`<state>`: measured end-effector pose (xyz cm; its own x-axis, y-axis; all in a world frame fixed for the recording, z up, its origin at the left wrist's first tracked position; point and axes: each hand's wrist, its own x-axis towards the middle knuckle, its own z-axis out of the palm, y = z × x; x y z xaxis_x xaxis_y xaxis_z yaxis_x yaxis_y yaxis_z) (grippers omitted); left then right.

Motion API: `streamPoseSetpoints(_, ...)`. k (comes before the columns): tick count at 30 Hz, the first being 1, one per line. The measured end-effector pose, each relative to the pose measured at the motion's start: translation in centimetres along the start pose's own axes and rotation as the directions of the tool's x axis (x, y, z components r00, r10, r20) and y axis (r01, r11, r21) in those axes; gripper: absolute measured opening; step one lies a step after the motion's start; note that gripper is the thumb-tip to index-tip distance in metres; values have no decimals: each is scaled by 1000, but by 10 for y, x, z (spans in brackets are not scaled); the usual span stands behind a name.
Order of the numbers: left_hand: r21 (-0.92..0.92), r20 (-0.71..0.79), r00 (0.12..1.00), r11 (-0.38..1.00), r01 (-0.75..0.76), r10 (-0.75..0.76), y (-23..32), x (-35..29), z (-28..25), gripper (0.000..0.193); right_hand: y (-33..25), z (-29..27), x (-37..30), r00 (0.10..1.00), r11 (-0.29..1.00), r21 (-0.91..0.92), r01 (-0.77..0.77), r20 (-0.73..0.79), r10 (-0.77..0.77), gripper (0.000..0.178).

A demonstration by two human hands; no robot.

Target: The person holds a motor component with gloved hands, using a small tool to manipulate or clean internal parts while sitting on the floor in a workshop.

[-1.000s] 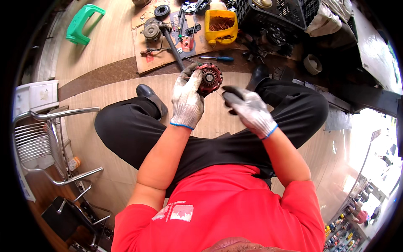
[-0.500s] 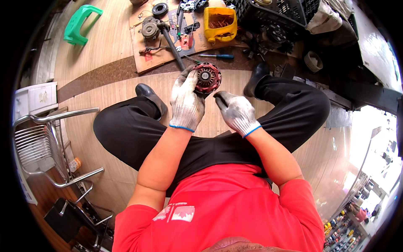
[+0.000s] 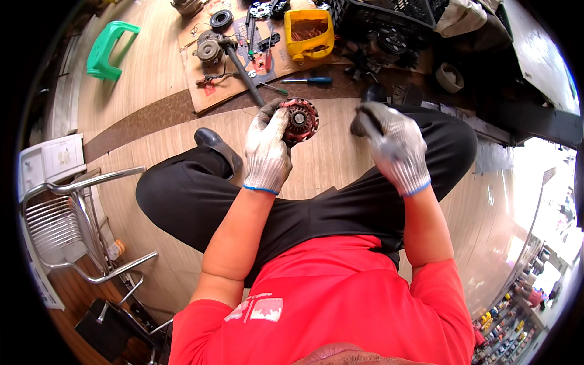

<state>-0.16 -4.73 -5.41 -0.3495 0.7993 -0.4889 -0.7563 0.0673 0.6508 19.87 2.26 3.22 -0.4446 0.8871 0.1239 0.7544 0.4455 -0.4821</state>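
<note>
Head-worn fisheye, apparently straight down.

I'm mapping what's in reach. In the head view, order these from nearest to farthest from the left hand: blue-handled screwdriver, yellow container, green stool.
1. Blue-handled screwdriver, just ahead of the left hand.
2. Yellow container, farther ahead, slightly right.
3. Green stool, far front-left.

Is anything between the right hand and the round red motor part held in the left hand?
Nothing visible. The left hand grips the red motor part above the floor; the right hand hangs apart to its right, with only open air and bare wooden floor behind the gap.
</note>
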Motion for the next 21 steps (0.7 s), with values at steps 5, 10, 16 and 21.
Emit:
streamPoseSetpoints(5, -134, -60, 997, 990, -49, 42, -1, 7, -5, 26, -50, -22, -47, 910, 973, 174, 153, 360, -208, 14)
streamPoseSetpoints(10, -219, -64, 997, 975, 27, -42, 8, 12, -7, 26, -38, 31, -82, 823, 982, 54, 180, 538, -181, 20)
streamPoseSetpoints(16, -273, -96, 988, 957, 93, -124, 28, 14, -10, 38, 1, 4, -87, 945, 994, -99, 43, 327, -8, 15)
streamPoseSetpoints(21, -280, -104, 993, 960, 25, -56, 26, 18, -15, 35, 26, -56, -127, 977, 996, -23, -92, 190, 95, 12)
